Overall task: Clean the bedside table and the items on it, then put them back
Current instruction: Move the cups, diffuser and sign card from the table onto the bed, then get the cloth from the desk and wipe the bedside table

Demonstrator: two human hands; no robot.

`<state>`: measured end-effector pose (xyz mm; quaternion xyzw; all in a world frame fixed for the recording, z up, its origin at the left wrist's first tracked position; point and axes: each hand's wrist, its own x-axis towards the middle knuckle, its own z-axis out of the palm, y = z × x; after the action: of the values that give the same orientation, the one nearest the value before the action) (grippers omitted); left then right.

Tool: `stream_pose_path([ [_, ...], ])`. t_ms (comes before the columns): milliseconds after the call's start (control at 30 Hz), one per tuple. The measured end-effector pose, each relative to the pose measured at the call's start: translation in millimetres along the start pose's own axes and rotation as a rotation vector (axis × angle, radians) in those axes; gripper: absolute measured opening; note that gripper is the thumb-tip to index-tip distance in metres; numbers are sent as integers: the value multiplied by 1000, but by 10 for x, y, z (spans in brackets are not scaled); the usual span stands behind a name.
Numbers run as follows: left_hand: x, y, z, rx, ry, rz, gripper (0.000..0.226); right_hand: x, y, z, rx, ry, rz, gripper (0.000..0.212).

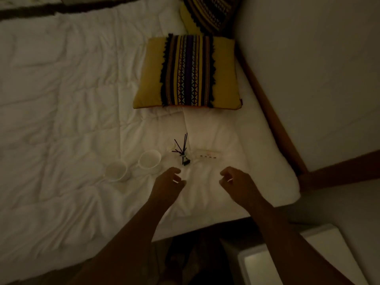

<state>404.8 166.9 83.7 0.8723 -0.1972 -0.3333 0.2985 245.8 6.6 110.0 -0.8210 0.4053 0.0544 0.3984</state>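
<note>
Hovering over white duvet (82, 99) beside wall (308, 58) (dim light): left hand (167, 183), right hand (238, 183) loosely curled, empty.

On bed (61, 99) L→R: mug (117, 170), 2nd mug (149, 159), reed diffuser (183, 156), flat packet (207, 154); cushion (187, 72) behind them.

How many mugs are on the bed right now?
2. The left mug sits on the white duvet; the right mug is just beside it, between it and the reed diffuser. The light is dim, so another could be hidden.
</note>
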Motion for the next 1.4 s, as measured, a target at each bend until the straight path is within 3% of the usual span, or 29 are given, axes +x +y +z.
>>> stream_pose_path([
  [100,-579,67,-364,135,58,125,25,-473,-340,-22,-50,-40,-76,24],
  [200,-1132,-2,-752,269,64,186,28,-839,-745,12,-93,-73,-120,26],
  [400,-2151,-316,-1508,320,64,86,30,-1563,-1627,341,-202,-190,-266,25],
  [533,-2797,-857,-2222,305,149,-38,32,-1949,-2420,858,-267,-277,-426,26],
  [767,-3923,-2298,-3381,110,384,-338,27,-2701,-3917,2241,-425,-501,-631,29],
  [1033,-5336,-4163,-4729,37,540,-538,32,-3731,-5888,4244,-601,-656,-903,30],
  [1267,-6398,-5440,-5601,-101,817,-787,29,-4811,-7119,5904,-706,-845,-1128,34],
  [1400,-6658,-6228,-6110,-159,845,-864,35,-5127,-7806,6800,-701,-930,-1226,33],
])
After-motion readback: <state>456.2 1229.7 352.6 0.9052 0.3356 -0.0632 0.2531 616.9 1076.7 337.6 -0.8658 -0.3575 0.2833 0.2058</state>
